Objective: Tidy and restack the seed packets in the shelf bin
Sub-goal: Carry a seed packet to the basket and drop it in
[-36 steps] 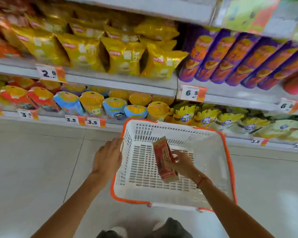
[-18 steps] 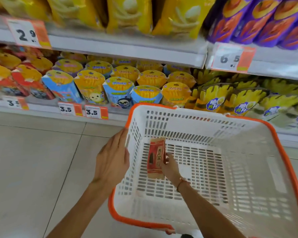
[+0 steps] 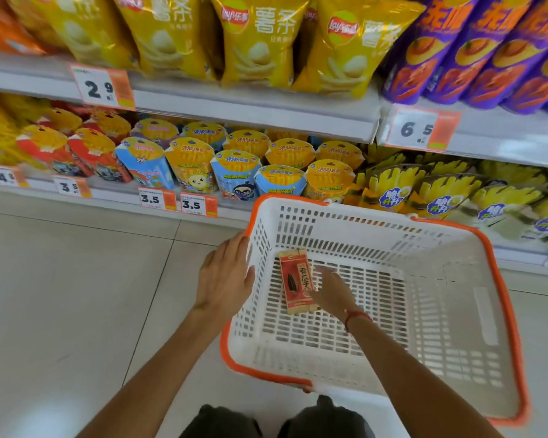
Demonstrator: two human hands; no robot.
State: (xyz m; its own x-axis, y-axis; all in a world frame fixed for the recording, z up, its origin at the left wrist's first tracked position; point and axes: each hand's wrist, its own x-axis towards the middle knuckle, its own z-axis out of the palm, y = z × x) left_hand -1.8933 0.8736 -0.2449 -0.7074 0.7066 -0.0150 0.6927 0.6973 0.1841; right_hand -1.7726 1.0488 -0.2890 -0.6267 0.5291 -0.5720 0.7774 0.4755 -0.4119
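Note:
A red seed packet with a sunflower-seed picture lies flat on the bottom of a white plastic basket with an orange rim, near its left wall. My right hand is inside the basket, fingers fairly straight, tips touching the packet's right edge. My left hand rests flat against the outside of the basket's left wall, fingers straight and pointing up. The basket holds no other packet that I can see.
The basket stands on a pale tiled floor in front of low store shelves. Small snack cups fill the bottom shelf, yellow chip bags and purple tubes the one above. My knees show at the bottom edge.
My right hand lowered the packet from upright in mid-air to flat on the basket bottom and loosened its grip. The camera moved closer and lower. My left hand stayed on the basket wall.

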